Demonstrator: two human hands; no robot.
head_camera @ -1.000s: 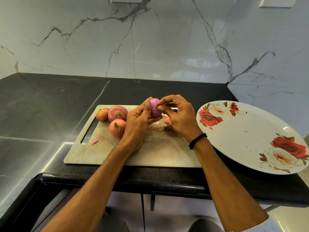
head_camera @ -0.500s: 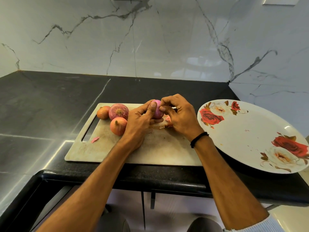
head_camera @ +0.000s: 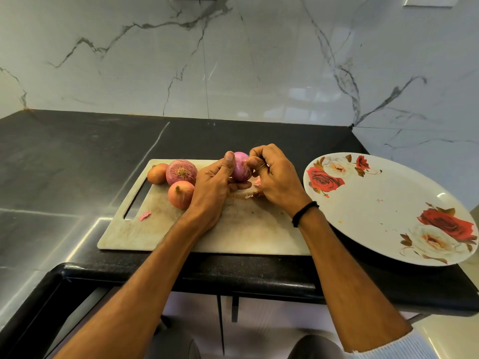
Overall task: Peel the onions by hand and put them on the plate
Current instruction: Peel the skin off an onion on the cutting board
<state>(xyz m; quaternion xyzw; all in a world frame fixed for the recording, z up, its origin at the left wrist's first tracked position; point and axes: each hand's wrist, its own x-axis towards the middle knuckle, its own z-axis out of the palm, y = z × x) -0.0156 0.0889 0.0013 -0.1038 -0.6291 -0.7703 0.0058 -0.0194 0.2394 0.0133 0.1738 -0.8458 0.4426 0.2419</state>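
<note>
My left grip point(head_camera: 210, 187) is clenched round the small glossy pink-purple onion point(head_camera: 241, 168), thumb on top and fingers beneath, holding it just above the pale rectangular cutting board point(head_camera: 155, 229). My right grip point(head_camera: 277, 177) pinches at the onion's right side. I judge this is mid-peel. The onion looks smooth and nearly bare, so next I should strip any last papery bit, then carry it right to the round white rose-patterned plate point(head_camera: 375, 203). Three unpeeled brown and red onions point(head_camera: 181, 172) wait just left of my grip on the board, which lies on the black stone counter point(head_camera: 77, 156).
</note>
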